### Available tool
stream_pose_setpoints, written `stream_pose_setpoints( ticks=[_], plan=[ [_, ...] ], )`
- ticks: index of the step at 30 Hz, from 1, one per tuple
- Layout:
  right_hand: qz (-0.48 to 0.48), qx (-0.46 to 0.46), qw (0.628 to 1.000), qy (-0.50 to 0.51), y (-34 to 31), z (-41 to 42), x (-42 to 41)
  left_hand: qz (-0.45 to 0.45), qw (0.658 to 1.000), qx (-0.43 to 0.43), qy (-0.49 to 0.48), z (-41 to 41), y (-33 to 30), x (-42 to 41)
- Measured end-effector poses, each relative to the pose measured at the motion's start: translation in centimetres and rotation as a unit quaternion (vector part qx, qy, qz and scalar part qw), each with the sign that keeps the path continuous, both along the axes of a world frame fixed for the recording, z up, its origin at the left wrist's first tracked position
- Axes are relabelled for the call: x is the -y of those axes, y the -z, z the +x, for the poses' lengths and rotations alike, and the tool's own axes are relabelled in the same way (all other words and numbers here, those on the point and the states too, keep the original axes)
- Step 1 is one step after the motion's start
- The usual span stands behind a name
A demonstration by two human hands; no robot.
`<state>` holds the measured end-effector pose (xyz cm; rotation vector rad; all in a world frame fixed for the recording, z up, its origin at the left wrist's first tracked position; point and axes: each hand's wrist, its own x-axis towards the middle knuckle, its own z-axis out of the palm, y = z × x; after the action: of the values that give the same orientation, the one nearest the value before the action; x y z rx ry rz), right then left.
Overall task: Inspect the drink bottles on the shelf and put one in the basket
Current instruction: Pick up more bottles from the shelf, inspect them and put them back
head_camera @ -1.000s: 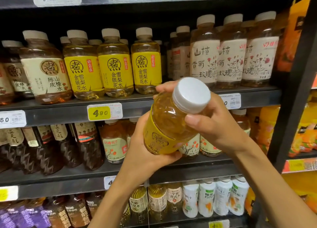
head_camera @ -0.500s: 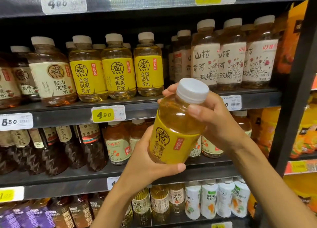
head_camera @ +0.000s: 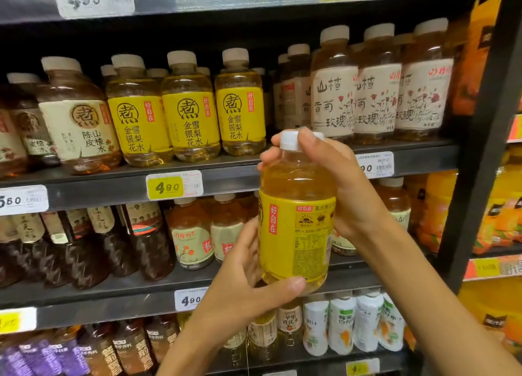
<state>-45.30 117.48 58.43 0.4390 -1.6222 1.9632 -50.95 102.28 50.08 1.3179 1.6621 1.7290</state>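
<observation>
Head view: clear, yellow-labelled plastic bottle (head_camera: 295,228) between both hands (head_camera: 347,189).

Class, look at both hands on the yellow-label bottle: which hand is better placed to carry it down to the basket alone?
Probably the left hand: it cups the yellow-label bottle from beneath, bearing its base. The right hand only wraps the cap and shoulder.

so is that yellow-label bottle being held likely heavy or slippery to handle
The yellow-label bottle looks full almost to the white cap, so probably hefty for its size. Smooth plastic may be slippery; left hand supports its base and right hand its neck.
</observation>
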Motion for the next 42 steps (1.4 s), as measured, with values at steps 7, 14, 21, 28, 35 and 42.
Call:
stream_pose_setpoints(
  ticks=[7, 14, 21, 28, 35, 42],
  plan=[
    [-0.001, 0.058, 0.997, 0.057, -0.9, 0.1, 0.4, 0.033, 0.995, -0.008, -0.09, 1.8, -0.8, -1.5],
    [-0.097, 0.104, 0.982, -0.126, -1.0, -0.8, -0.9, 0.072, 0.964, 0.24, 0.094, 1.5, -1.0, -0.7],
    [-0.128, 0.091, 0.979, -0.128, -1.3, -0.9, -0.3, 0.084, 0.905, 0.353, 0.221, 1.6, -0.9, -0.5],
    [0.008, 0.102, 0.994, 0.049, -1.5, -0.2, -0.2, 0.038, 0.97, 0.229, 0.065, 1.6, -1.2, -0.5],
    [0.078, 0.142, 0.985, 0.057, -1.4, -0.2, -0.7, 0.093, 0.927, 0.353, 0.089, 1.9, 0.0, -1.2],
    [-0.11, 0.128, 0.972, -0.163, -0.6, -0.5, 0.0, 0.118, 0.851, 0.426, 0.283, 3.2, -1.4, -0.8]
  ],
)
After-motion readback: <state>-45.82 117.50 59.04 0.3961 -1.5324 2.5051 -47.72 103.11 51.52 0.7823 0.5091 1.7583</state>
